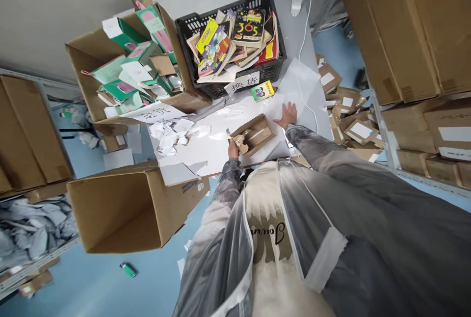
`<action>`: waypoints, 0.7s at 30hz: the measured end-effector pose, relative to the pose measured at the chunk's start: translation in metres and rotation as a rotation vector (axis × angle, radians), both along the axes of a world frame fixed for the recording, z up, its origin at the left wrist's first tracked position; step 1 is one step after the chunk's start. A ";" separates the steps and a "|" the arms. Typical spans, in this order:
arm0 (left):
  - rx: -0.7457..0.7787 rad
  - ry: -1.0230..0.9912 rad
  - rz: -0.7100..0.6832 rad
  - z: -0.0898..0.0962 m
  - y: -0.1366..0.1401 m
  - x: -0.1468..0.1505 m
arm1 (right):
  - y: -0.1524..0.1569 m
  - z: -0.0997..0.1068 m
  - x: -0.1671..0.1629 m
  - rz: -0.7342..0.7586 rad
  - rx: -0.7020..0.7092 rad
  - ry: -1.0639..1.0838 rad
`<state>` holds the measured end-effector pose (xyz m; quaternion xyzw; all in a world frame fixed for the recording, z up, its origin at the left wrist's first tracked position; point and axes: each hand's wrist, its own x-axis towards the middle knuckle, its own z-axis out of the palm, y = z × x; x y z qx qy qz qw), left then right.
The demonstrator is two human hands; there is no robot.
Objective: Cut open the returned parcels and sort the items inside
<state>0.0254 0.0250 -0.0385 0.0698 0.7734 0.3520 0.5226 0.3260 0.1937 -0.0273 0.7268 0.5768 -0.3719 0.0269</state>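
Crowding the far side of the white-topped table (217, 157) are a brown cardboard carton (83, 62) and a black plastic crate (270, 67) of colourful paperback books (217, 49); crumpled white paper scraps (171, 135) lie leftward. The left hand (233, 150) reaches forward, fingers clamped on a slim grey-and-yellow tool (228, 135); the right hand (287, 116) lies palm down, fingers apart. Between them, the small open brown cardboard box (253, 126) faces upward, its long axis slanting from near-left to far-right.

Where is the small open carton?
Head view: the small open carton sits on the table just right of picture centre, between left hand and right hand.
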 end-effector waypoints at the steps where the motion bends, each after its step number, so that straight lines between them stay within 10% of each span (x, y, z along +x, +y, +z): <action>1: -0.002 0.038 -0.043 0.003 -0.001 -0.003 | 0.008 -0.003 0.005 0.039 -0.018 -0.061; 10: 0.081 0.101 -0.032 0.044 -0.018 -0.015 | 0.054 -0.016 0.032 -0.015 0.009 -0.011; 15: 0.215 0.215 -0.012 0.085 -0.026 -0.024 | 0.066 0.049 0.065 -0.242 0.190 0.117; 21: 0.553 -0.046 -0.268 0.138 -0.019 0.028 | -0.041 0.149 0.023 -0.273 -0.008 0.780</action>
